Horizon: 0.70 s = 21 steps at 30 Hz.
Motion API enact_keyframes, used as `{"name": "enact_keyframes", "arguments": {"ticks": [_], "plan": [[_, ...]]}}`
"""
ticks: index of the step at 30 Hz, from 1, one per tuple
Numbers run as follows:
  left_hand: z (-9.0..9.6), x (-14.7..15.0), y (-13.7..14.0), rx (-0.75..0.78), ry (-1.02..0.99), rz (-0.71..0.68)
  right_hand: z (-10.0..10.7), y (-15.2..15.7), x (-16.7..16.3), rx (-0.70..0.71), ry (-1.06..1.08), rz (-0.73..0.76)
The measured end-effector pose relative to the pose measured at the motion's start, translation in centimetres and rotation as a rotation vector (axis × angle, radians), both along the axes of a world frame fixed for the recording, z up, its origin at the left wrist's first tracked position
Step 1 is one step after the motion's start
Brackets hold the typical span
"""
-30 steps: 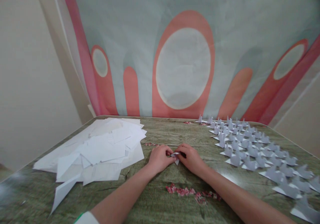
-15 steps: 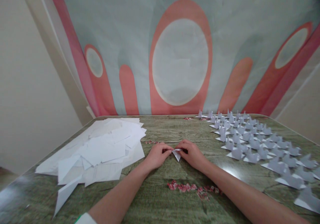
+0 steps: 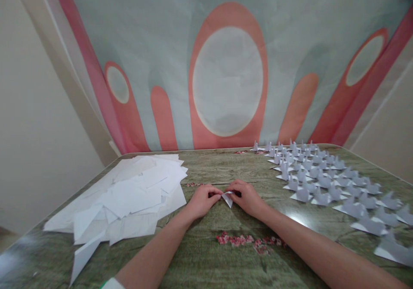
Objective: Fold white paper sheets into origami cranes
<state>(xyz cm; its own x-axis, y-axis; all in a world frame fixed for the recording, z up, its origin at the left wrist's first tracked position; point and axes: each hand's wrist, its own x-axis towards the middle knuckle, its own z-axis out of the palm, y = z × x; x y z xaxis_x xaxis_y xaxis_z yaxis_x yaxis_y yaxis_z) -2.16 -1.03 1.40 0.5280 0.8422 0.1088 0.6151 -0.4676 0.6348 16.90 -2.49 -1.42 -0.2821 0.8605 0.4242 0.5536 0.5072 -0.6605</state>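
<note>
A small piece of folded white paper (image 3: pixel 227 199) is held between my two hands above the middle of the table, one pointed end facing me. My left hand (image 3: pixel 204 200) pinches its left edge between thumb and fingers. On the other side, my right hand (image 3: pixel 245 197) is closed on its right edge, with the fingertips partly hidden behind the paper. The exact folds are too small to make out.
Loose white paper sheets (image 3: pixel 129 198) lie in a messy pile on the left. Several rows of folded paper birds (image 3: pixel 322 175) stand on the right. The wood-patterned table (image 3: pixel 193 259) bears printed pink flowers, and a patterned backdrop (image 3: pixel 174 43) hangs behind it.
The view has shifted slightly. Both hands keep nearly the same pinch on the folded paper; no object has been taken or let go.
</note>
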Motion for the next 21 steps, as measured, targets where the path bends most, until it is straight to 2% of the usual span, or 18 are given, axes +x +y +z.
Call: {"name": "enact_keyframes", "arguments": {"ticks": [21], "plan": [[-1.1,0.7,0.6,0.065,-0.031,0.056,-0.2,0.2,0.0,-0.011,0.017,0.003]]}}
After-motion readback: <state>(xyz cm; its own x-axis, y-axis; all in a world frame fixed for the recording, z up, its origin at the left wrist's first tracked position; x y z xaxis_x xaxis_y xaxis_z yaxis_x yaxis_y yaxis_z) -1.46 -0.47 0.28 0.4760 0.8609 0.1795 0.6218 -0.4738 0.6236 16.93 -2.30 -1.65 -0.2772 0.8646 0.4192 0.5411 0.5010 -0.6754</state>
